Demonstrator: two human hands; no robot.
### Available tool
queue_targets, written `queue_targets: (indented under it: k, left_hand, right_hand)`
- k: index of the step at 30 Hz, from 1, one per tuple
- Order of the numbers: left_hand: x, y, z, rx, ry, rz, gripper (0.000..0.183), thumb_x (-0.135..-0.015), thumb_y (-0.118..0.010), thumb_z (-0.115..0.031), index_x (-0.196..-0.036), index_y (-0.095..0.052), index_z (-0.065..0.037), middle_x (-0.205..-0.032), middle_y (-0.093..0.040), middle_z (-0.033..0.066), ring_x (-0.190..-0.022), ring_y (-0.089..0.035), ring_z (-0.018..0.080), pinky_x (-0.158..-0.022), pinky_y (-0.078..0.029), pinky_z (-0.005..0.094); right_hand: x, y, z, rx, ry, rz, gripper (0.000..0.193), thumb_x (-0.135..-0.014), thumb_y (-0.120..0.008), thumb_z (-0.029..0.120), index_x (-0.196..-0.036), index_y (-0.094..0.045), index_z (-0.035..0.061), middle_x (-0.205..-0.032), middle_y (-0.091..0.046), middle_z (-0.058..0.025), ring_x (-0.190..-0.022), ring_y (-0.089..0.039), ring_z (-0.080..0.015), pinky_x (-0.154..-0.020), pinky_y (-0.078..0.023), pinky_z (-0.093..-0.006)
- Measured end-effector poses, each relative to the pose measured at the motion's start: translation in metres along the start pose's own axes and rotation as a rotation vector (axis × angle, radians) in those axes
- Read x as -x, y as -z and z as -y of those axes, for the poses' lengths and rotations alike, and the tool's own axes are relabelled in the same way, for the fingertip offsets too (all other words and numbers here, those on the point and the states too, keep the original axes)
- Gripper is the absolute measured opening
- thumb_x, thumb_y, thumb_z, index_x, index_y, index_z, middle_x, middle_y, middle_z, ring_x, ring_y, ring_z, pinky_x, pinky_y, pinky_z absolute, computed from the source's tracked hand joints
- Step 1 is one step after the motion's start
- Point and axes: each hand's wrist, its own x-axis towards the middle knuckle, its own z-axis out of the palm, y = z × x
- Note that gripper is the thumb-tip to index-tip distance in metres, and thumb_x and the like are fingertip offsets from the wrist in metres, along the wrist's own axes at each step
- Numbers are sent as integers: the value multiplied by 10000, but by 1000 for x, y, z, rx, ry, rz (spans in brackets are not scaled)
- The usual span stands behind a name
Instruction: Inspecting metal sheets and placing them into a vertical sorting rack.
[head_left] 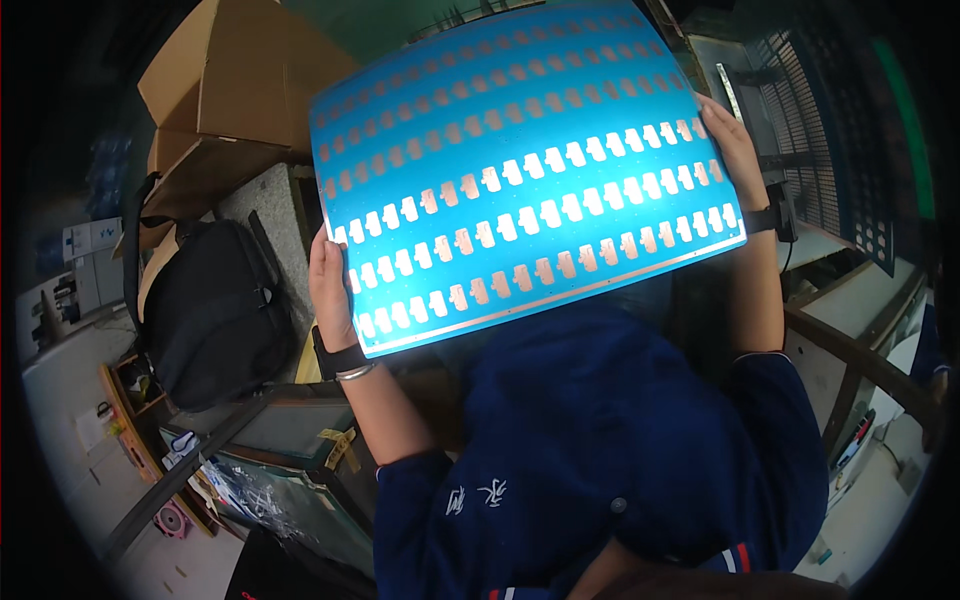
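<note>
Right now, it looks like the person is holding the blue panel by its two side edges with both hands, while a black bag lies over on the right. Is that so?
Not quite: the black bag is on the left, as the head view shows. The left hand and right hand do hold the blue panel by its side edges.

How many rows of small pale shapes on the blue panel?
6, running across the blue panel: three duller rows in its upper half, three brighter rows in its lower half. No row looks hidden.
</note>
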Motion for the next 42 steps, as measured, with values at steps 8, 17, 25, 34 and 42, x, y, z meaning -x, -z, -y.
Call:
queue_targets:
  k: [8,17,25,34,42]
  left_hand:
    - [-1,6,0,-56,-15,6,401,-968,-420,-203,-1290,-388,34,-1120,-545,56,-973,-507,82,-853,-409,233]
    - [3,2,-4,-117,-21,2,425,-964,-431,-220,-1297,-375,37,-1187,-536,98,-1019,-529,115,-867,-427,248]
    - [1,8,-1,-145,-28,9,429,-965,-428,-215,-1307,-366,37,-1192,-529,98,-1030,-517,123,-882,-409,261]
    - [0,7,0,-212,-54,16,442,-963,-434,-224,-1304,-361,48,-1183,-529,99,-1033,-512,125,-887,-402,258]
    - [1,12,2,-201,-63,14,432,-960,-441,-212,-1297,-366,46,-1175,-534,98,-1018,-521,124,-869,-415,254]
  right_hand:
    - [5,-10,13,42,50,-30,400,-945,-461,238,-1245,-464,-27,-1038,-609,-82,-896,-586,-88,-765,-471,-200]
    - [8,-17,19,36,82,-20,385,-941,-463,224,-1234,-480,-26,-1008,-619,-71,-857,-593,-78,-738,-482,-195]
    - [9,-19,21,45,93,-11,368,-937,-476,240,-1209,-512,-6,-963,-630,-51,-816,-593,-63,-706,-481,-188]
    - [8,-20,18,62,109,-28,362,-934,-486,249,-1198,-527,6,-953,-628,-39,-813,-589,-61,-716,-477,-195]
    - [4,-15,12,58,106,-23,362,-933,-488,242,-1200,-524,1,-977,-623,-41,-837,-580,-64,-723,-470,-199]
